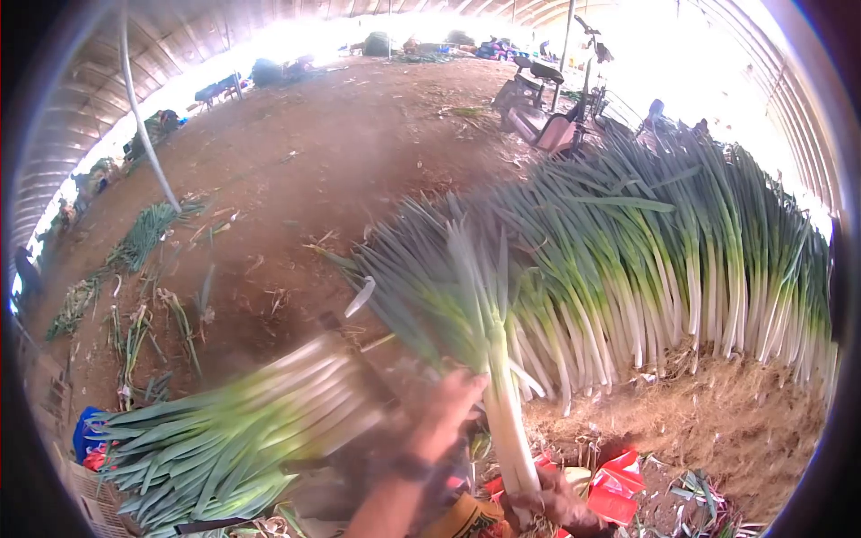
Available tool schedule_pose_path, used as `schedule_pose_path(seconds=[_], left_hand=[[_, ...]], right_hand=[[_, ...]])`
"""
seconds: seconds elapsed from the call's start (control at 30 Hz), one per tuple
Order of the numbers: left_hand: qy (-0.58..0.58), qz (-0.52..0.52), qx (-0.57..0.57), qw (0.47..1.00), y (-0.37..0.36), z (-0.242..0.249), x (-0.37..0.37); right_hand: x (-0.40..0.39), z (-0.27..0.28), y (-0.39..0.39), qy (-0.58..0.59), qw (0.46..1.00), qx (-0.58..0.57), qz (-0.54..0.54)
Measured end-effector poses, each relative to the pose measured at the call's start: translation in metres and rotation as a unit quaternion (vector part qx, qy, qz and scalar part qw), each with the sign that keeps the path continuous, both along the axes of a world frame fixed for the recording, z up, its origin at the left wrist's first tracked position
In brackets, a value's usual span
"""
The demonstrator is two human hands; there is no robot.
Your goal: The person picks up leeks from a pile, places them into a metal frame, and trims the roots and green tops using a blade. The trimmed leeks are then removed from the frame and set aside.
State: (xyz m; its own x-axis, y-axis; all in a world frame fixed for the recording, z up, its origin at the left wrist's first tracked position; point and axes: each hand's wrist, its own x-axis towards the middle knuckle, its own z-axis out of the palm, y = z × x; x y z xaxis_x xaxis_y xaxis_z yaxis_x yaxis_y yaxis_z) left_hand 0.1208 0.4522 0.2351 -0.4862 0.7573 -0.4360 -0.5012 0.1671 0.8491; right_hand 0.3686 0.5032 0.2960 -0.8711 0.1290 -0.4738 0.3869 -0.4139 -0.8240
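My left hand (451,401), with a dark band at its wrist, is closed around the white-green stem of a large green onion (504,417). The stem stands almost upright, its leaves fanning out above and its root end low in the view. Beside the root end is a blurred brownish shape (569,504); it may be my right hand, but its fingers cannot be made out. To the left, a row of green onions (296,403) lies side by side, leaves toward the lower left. A long dense row of green onions (664,269) leans along the right.
Red plastic scraps (616,487) lie near the root end. Loose leaves (148,233) are scattered on the dirt floor (296,161). A scooter (560,121) stands behind the row, and a thin pole (143,117) rises at left. A crate (99,502) sits lower left.
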Motion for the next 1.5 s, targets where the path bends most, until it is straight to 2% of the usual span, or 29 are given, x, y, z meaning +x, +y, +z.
schedule_pose_path(seconds=[0.03, 0.13, 0.17, 0.37, 0.47, 0.6, 0.67, 0.73, 0.8, 0.87, 0.93, 1.0, 1.07, 1.1, 1.13, 1.17, 1.2, 1.27, 1.3, 1.4, 1.43, 1.5], left_hand=[[-0.054, 0.005, 0.062, 0.997, 0.002, -0.006, 0.007], [-0.098, 0.108, 0.124, 0.982, 0.004, -0.008, 0.010], [-0.137, 0.108, 0.127, 0.977, 0.000, -0.009, 0.004], [-0.097, 0.221, 0.128, 0.962, -0.037, 0.022, -0.025], [-0.071, 0.285, 0.163, 0.942, -0.071, 0.036, -0.048], [0.009, 0.368, 0.217, 0.904, -0.143, 0.067, -0.082], [0.116, 0.450, 0.203, 0.862, -0.184, 0.066, -0.108], [0.104, 0.495, 0.275, 0.817, -0.220, 0.096, -0.102], [0.121, 0.514, 0.294, 0.797, -0.267, 0.079, -0.116], [0.104, 0.545, 0.303, 0.775, -0.300, 0.062, -0.114], [0.076, 0.600, 0.262, 0.752, -0.325, 0.027, -0.106], [0.054, 0.584, 0.263, 0.766, -0.346, -0.016, -0.092], [0.006, 0.622, 0.229, 0.749, -0.349, -0.055, -0.074], [0.055, 0.635, 0.135, 0.759, -0.347, -0.070, -0.061], [0.044, 0.641, 0.110, 0.759, -0.343, -0.083, -0.051], [0.033, 0.646, 0.086, 0.758, -0.338, -0.093, -0.042], [-0.035, 0.648, 0.133, 0.749, -0.330, -0.093, -0.036], [-0.047, 0.607, 0.153, 0.779, -0.330, -0.100, -0.029], [0.010, 0.564, 0.125, 0.816, -0.333, -0.110, -0.025], [0.108, 0.445, 0.039, 0.888, -0.354, -0.135, -0.019], [0.105, 0.406, -0.004, 0.908, -0.364, -0.139, -0.016], [0.189, 0.326, -0.181, 0.909, -0.378, -0.150, -0.008]], right_hand=[[0.004, -0.001, -0.003, 0.000, 1.000, 0.003, 0.015], [0.014, -0.005, -0.005, 0.004, 0.998, 0.026, 0.056], [0.019, -0.007, -0.005, 0.007, 0.997, 0.040, 0.069], [0.023, -0.022, 0.005, 0.051, 0.963, 0.191, 0.185], [-0.004, -0.031, 0.017, 0.110, 0.898, 0.337, 0.262], [-0.084, -0.032, 0.020, 0.219, 0.772, 0.509, 0.310], [-0.140, -0.012, 0.007, 0.256, 0.728, 0.563, 0.297], [-0.197, -0.034, 0.004, 0.281, 0.688, 0.586, 0.322], [-0.246, -0.023, -0.018, 0.324, 0.663, 0.595, 0.317], [-0.295, -0.060, -0.028, 0.367, 0.630, 0.616, 0.300], [-0.325, -0.095, -0.043, 0.391, 0.598, 0.636, 0.293], [-0.338, -0.121, -0.054, 0.395, 0.569, 0.657, 0.298], [-0.344, -0.158, -0.054, 0.406, 0.524, 0.686, 0.300], [-0.340, -0.168, -0.052, 0.413, 0.505, 0.699, 0.293], [-0.339, -0.178, -0.050, 0.419, 0.485, 0.712, 0.285], [-0.336, -0.175, -0.049, 0.368, 0.477, 0.726, 0.332], [-0.331, -0.175, -0.046, 0.364, 0.475, 0.728, 0.334], [-0.323, -0.177, -0.040, 0.358, 0.471, 0.734, 0.333], [-0.327, -0.177, -0.041, 0.328, 0.460, 0.738, 0.369], [-0.327, -0.171, -0.044, 0.340, 0.420, 0.760, 0.361], [-0.328, -0.172, -0.045, 0.330, 0.425, 0.758, 0.368], [-0.330, -0.174, -0.047, 0.311, 0.435, 0.753, 0.383]])
